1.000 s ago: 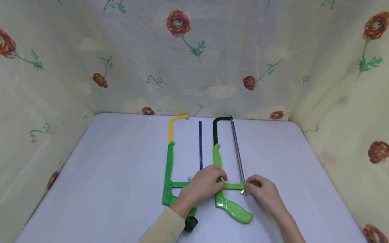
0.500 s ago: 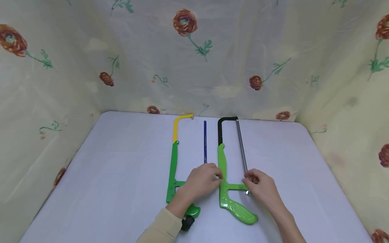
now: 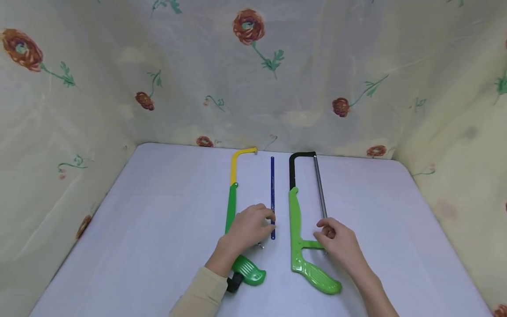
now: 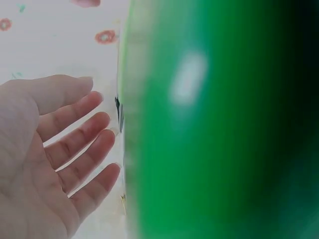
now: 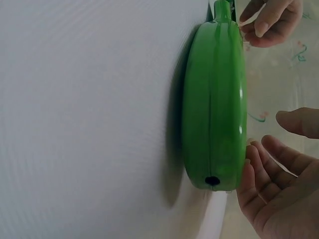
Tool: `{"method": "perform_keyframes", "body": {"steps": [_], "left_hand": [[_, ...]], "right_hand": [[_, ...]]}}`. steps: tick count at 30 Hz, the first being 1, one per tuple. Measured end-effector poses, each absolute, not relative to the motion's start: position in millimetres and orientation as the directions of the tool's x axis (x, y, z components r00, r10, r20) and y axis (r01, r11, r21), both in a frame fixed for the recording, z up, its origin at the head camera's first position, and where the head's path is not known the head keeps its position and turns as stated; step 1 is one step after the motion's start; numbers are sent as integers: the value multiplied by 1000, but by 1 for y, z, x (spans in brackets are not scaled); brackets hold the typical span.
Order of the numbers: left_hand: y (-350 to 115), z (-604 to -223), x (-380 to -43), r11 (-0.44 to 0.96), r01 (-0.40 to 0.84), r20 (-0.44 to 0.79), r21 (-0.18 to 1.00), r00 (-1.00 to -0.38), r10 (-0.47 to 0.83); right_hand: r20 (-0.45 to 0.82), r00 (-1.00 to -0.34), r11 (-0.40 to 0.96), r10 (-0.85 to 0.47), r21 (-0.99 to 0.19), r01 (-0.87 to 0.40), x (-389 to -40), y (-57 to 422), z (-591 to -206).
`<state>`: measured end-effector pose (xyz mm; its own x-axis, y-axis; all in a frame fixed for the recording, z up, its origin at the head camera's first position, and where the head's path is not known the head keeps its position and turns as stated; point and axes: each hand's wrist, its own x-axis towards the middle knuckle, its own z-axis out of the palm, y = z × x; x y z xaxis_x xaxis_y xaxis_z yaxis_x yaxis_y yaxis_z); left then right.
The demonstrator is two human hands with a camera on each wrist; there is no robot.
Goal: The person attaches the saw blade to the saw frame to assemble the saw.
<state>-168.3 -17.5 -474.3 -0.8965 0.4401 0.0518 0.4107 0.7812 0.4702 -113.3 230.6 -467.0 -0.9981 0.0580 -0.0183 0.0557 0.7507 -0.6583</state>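
Observation:
In the head view, my left hand hovers over the dark green hacksaw frame with a yellow front end, hiding its crossbar. Its fingers are loosely bent and hold nothing. Just right of the fingertips lies a loose blue hacksaw blade. My right hand is at the crossbar end of a light green hacksaw, covering the lower end of its grey blade. In the right wrist view, that hand's thumb and fingers are apart, beside the green handle. Whether it touches the saw I cannot tell.
Both saws lie on a white tabletop with handles toward me. Flower-patterned cloth hangs behind and at both sides. A small black object sits at my left wrist, beside the dark green handle.
My left hand has moved left, from the light green saw to over the dark green frame, uncovering the blue blade's lower end. My right hand has shifted slightly away from me. The whole view has turned slightly left.

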Motion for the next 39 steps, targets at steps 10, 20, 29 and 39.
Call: {"method": "perform_keyframes", "body": {"steps": [10, 20, 29, 39], "left_hand": [[-37, -480, -174, 793, 373, 28, 481, -911, 412], [-55, -477, -171, 815, 324, -17, 479, -926, 378], [-65, -474, -170, 832, 322, -6, 452, -931, 364], [-75, -477, -169, 828, 339, 12, 447, -928, 373]], "right_hand": [[-42, -998, 738, 44, -672, 60, -117, 223, -467], [-67, -998, 731, 19, -680, 60, -122, 210, -464], [-98, -995, 711, -12, -700, 60, -127, 191, -461], [-118, -993, 699, -18, -712, 72, -131, 173, -465]]}}
